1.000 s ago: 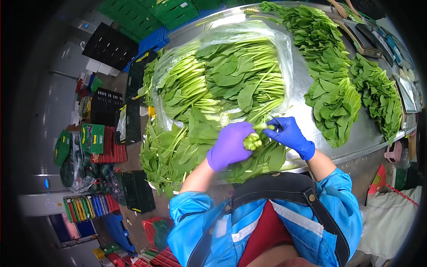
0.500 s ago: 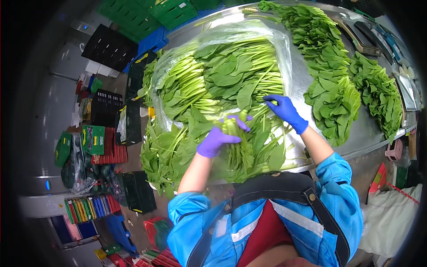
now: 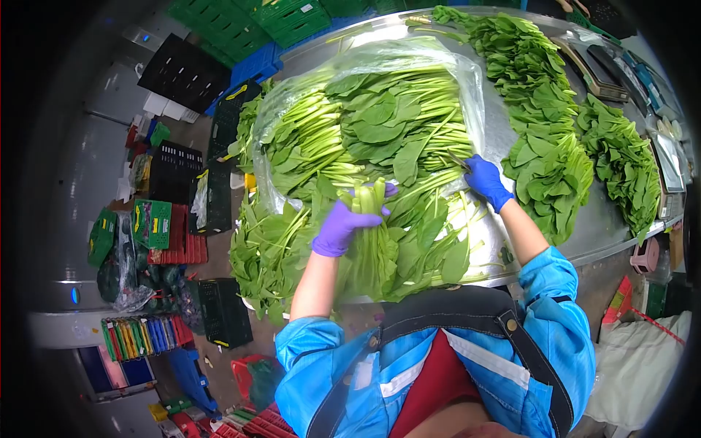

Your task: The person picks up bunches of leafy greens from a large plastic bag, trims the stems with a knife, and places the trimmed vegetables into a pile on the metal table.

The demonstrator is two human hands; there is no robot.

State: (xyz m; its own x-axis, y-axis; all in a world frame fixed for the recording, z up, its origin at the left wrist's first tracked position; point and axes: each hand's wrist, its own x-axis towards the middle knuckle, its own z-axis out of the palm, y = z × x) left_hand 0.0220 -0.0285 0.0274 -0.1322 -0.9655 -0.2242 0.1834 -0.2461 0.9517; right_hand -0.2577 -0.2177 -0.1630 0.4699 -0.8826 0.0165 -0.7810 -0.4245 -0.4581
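My left hand (image 3: 342,228), in a purple glove, is wrapped round a bunch of leafy greens (image 3: 373,252). The cut stem ends point up and the leaves hang down towards me. To the right, my gloved right hand (image 3: 487,180) is closed at the edge of the stems. A thin dark thing shows at its fingertips, too small to name. Beyond both hands, a large pile of greens (image 3: 380,120) lies in a clear plastic bag (image 3: 473,80) with its mouth spread wide. Loose greens (image 3: 266,248) are heaped to the left and under my hands.
Long rows of bunched greens (image 3: 544,139) lie along the right of the metal table (image 3: 504,252), with a shorter row (image 3: 621,157) beyond. Scales (image 3: 595,69) stand at the far right. Dark crates (image 3: 226,131) line the left side, and green crates (image 3: 219,29) are stacked behind.
My right hand has moved right, away from the bunch, and its fingers have drawn together. My left hand has shifted slightly left, with the bunch held more upright.
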